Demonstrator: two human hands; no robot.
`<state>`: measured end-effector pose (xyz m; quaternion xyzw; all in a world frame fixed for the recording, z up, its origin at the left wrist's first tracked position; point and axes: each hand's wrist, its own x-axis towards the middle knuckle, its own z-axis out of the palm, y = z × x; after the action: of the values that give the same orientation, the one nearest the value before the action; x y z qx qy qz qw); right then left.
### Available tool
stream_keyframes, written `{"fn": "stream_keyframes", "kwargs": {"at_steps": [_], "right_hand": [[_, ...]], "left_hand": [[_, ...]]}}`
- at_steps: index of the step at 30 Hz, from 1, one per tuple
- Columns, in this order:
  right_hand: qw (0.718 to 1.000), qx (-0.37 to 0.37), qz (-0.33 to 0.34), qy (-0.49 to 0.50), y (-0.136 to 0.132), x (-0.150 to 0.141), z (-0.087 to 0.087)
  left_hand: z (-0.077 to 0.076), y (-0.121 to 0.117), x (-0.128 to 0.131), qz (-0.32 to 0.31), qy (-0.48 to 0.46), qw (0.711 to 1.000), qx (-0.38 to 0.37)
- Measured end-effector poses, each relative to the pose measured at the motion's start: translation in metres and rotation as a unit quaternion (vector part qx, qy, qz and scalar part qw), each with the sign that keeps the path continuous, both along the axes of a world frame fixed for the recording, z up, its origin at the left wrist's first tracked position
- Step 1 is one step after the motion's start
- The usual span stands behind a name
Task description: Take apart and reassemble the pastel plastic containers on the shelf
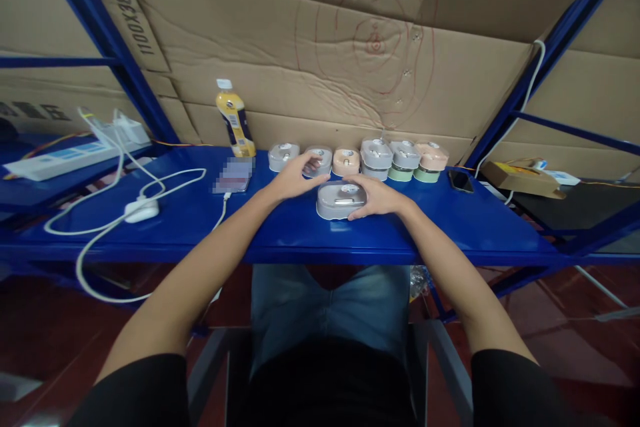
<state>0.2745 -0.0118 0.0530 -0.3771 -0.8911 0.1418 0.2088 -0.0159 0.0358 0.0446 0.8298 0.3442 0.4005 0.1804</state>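
Observation:
A grey, oval lidded box [340, 202] with a clear top and a round label sits on the blue table, close to its front edge. My right hand [377, 196] grips the right end of this box, thumb in front and fingers behind. Just beyond its back left corner is my left hand [297, 178], fingers apart and holding nothing. That hand partly covers another grey box [323, 159] in the row behind; I cannot tell whether it touches it.
Along the back stand a grey box [283, 156], a peach box [346, 162] and stacked boxes [401, 155]. A bottle [235, 119], a blurred-out phone [234, 175] and white cables [143, 209] lie left. A dark phone [460, 180] is right; cardboard [250, 27] walls the back.

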Motion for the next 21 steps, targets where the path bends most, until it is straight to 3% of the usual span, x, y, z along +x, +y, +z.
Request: {"fn": "stream_keyframes", "kwargs": {"at_steps": [5,8,10,12,16,18,21], "right_hand": [[0.998,0.028,-0.047,0.021,-0.002,-0.007,-0.004],[0.993,0.061,-0.089,0.057,-0.004,-0.007,-0.002],[0.982,0.095,-0.139,0.089,-0.002,-0.007,0.005],[0.962,0.134,-0.216,0.1,0.003,-0.012,0.017],[0.919,0.174,-0.354,0.025,0.029,-0.04,0.05],[0.901,0.169,-0.399,-0.023,0.047,-0.061,0.063],[0.874,0.156,-0.455,-0.069,0.072,-0.09,0.071]], "left_hand": [[-0.002,-0.002,0.0,-0.07,0.046,0.995,-0.057],[-0.002,-0.006,0.008,-0.051,0.011,0.998,-0.024],[0.001,-0.003,0.009,0.018,-0.019,1.0,0.017],[0.006,0.004,0.005,0.127,-0.015,0.99,0.053],[0.015,0.02,-0.006,0.334,0.101,0.937,0.033],[0.016,0.028,-0.009,0.38,0.15,0.913,0.004],[0.012,0.036,-0.01,0.386,0.198,0.901,-0.017]]}}
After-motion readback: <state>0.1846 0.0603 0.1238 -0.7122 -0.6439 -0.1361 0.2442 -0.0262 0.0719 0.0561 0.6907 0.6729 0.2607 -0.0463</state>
